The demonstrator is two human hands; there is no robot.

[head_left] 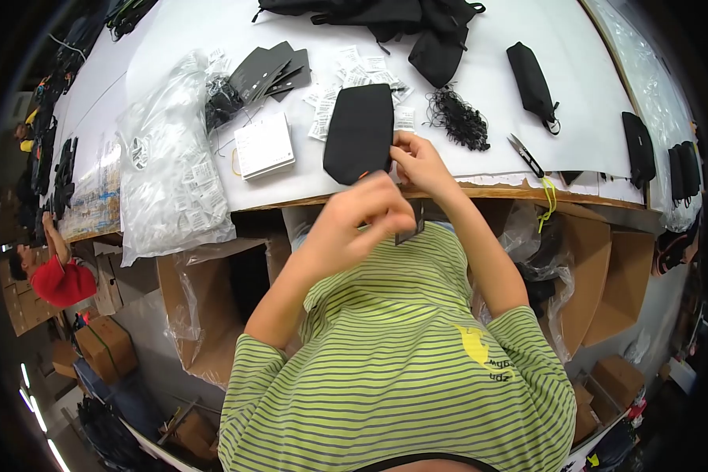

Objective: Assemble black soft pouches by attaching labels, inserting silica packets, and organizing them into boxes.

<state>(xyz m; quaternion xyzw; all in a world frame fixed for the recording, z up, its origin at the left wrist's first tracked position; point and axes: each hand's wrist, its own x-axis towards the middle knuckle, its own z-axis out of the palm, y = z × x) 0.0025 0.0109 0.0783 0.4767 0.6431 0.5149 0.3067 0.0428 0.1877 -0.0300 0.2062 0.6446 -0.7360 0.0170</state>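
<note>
A flat black fabric pouch [360, 130] lies near the table's front edge, over some white printed labels. My right hand [422, 163] pinches its lower right edge with thumb and fingers. Just below the pouch, my left hand [363, 222] is raised with its fingers curled together, somewhat blurred; what it holds, if anything, cannot be made out. A small dark grey tag [411, 228] hangs at the table edge beside the left fingertips. A bit of orange shows at the pouch's bottom end, partly behind the left hand.
Left of the pouch are a white card stack [264, 148], dark grey tags [261, 75] and a clear bag [169, 169] of labels. To the right lie black strings [458, 119], thread snips [527, 156] and another black pouch [532, 85]. Open cardboard boxes [582, 271] stand below.
</note>
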